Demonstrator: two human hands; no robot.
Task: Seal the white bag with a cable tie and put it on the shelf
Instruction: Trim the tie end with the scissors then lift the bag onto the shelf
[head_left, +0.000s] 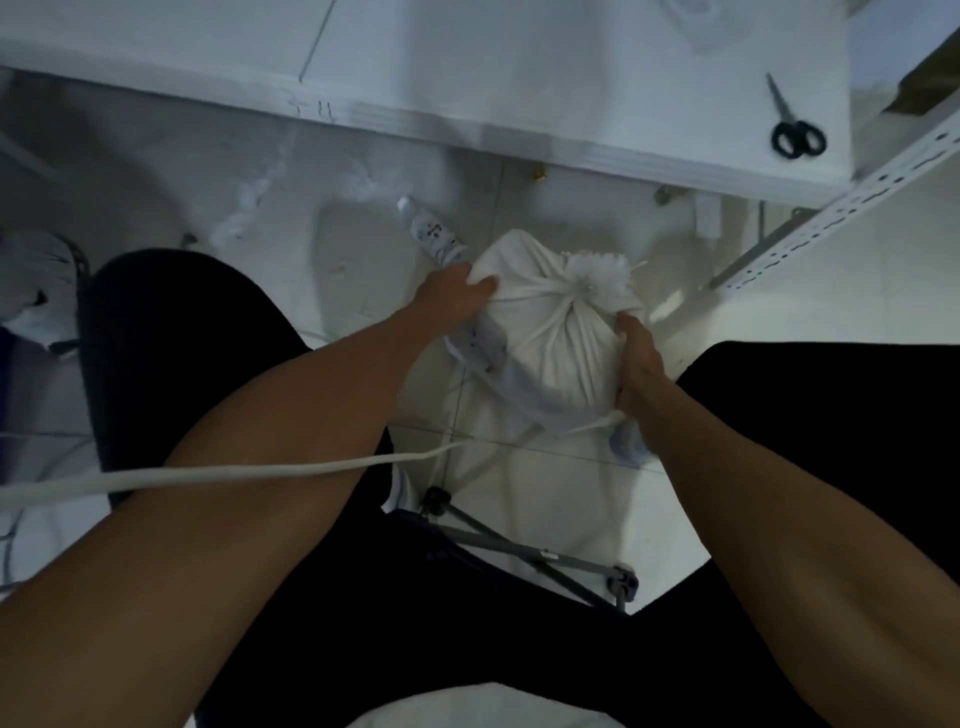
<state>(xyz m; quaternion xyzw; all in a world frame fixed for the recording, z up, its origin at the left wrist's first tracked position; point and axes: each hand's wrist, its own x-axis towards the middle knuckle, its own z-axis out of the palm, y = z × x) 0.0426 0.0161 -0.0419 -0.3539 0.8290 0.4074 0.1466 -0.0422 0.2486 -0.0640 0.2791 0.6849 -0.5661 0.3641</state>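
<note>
A white bag (556, 338) is seen on the tiled floor (519, 483) between the knees of a seated person, its mouth gathered into a frayed tuft (597, 275) at the top, from which creases fan down over the cloth. A thin pale strip juts from the gathered neck; whether it is the cable tie cannot be made out. The bag's contents are hidden by the cloth, though its body is rounded and full. The bag is gripped from both sides: the left hand (457, 291) is curled over its upper left shoulder, fingers pressed into the fabric, while the right hand (636, 358) is laid flat against its right flank, fingers closed against the cloth. Bare forearms and dark trousers fill the lower frame. A plastic bottle (434, 234) lies on the floor just beyond the left hand, partly covered by hand and bag. A second printed white item is tucked under the bag's left edge and cannot be identified. Black-handled scissors (792, 122) rest on the white table (467, 62) at upper right, well apart from the bag. The slotted metal upright of a shelf (852, 197) is cut off at the right edge. A white cord (234, 473) crosses the left forearm. Grey stool legs (545, 561) are visible beneath the person.
</note>
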